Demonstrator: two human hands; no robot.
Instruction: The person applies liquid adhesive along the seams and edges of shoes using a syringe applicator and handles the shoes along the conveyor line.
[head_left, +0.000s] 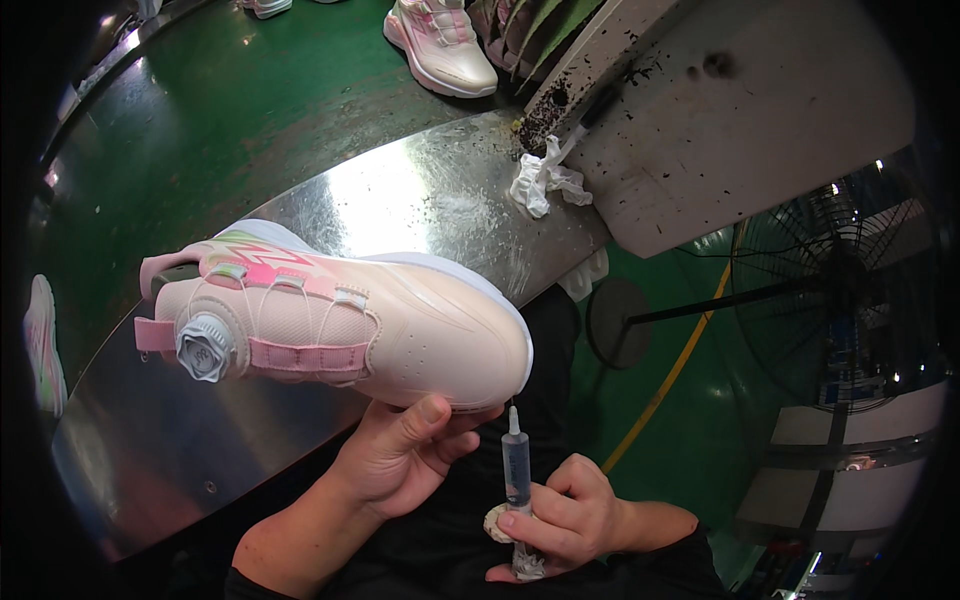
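Note:
A cream and pink sneaker (440,330) with a white sole, thin laces and a round white lace dial (205,347) is held up in the middle of the view, its toe pointing right. My left hand (405,450) grips it from below near the toe, thumb against the side. In my right hand (570,515) is a clear plastic syringe (517,470), upright, its narrow tip close to the sole edge at the toe. Whether the tip touches the sole I cannot tell. A small whitish lump (496,523) sits by the fingers at the syringe's lower part.
A shiny metal plate (400,190) lies beneath, with a crumpled white tissue (545,180) at its far right beside a stained pale board (760,110). Another sneaker (440,50) stands on the green surface (250,110) behind. A standing fan (840,270) is at right.

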